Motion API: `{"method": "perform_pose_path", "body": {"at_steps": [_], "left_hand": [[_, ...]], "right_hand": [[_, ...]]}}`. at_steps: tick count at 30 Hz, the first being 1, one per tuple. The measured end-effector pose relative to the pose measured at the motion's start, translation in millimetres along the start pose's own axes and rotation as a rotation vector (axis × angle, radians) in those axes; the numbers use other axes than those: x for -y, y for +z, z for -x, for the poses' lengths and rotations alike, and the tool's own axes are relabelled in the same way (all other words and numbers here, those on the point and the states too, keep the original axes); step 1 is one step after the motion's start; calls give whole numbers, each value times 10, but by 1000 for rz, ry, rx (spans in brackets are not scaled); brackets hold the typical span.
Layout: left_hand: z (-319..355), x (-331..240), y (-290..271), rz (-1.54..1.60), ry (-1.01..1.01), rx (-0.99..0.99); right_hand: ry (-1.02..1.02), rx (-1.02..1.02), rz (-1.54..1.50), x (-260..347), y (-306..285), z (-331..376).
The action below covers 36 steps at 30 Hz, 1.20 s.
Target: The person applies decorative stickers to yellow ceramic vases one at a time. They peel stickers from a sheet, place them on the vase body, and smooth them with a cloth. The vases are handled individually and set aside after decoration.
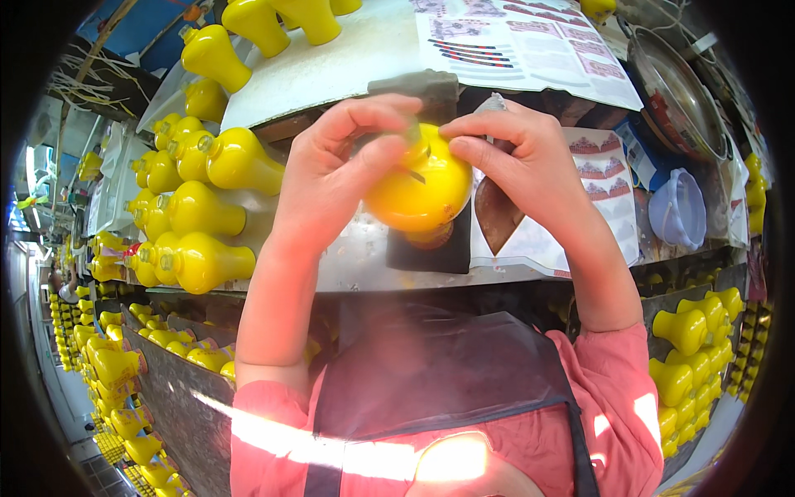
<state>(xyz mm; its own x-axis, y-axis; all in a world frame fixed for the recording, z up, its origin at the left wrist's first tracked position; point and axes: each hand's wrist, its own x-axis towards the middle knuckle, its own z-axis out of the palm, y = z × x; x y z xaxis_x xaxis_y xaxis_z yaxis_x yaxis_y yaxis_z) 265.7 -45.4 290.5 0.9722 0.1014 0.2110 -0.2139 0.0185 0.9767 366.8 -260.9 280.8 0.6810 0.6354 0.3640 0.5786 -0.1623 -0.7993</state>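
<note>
A glossy yellow vase (414, 199) stands on a dark block in front of me, with small dark marks on its rounded top. My left hand (348, 161) curls at the vase's upper left, thumb and fingers drawn together around something greenish and blurred. At the upper right, my right hand (513, 149) has its thumb and forefinger pinched against the vase's top. A flat brown pointed piece (495, 219), like a scraper, is held in the right palm, its point hanging down below the fingers. The right fingertips hide what they pinch, if anything.
Several yellow vases (203, 209) lie and stand on the table's left. Printed pattern sheets (600, 170) are spread at the right and far side. A lilac plastic bucket (677, 211) and a large metal pan (675, 91) stand at the right. More vases (683, 331) fill racks below.
</note>
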Motion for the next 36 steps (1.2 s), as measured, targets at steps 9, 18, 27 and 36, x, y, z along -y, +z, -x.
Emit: {"method": "perform_pose_path", "body": {"at_steps": [9, 18, 27, 36], "left_hand": [[49, 84, -146, -224, 79, 42], [28, 139, -112, -261, 117, -4], [-4, 109, -81, -334, 130, -21], [-7, 114, -65, -297, 126, -18]], "right_hand": [[-7, 155, -27, -9, -7, -271], [104, 137, -76, 73, 2, -236], [178, 7, -66, 274, 96, 82], [145, -89, -5, 286, 187, 17]]}}
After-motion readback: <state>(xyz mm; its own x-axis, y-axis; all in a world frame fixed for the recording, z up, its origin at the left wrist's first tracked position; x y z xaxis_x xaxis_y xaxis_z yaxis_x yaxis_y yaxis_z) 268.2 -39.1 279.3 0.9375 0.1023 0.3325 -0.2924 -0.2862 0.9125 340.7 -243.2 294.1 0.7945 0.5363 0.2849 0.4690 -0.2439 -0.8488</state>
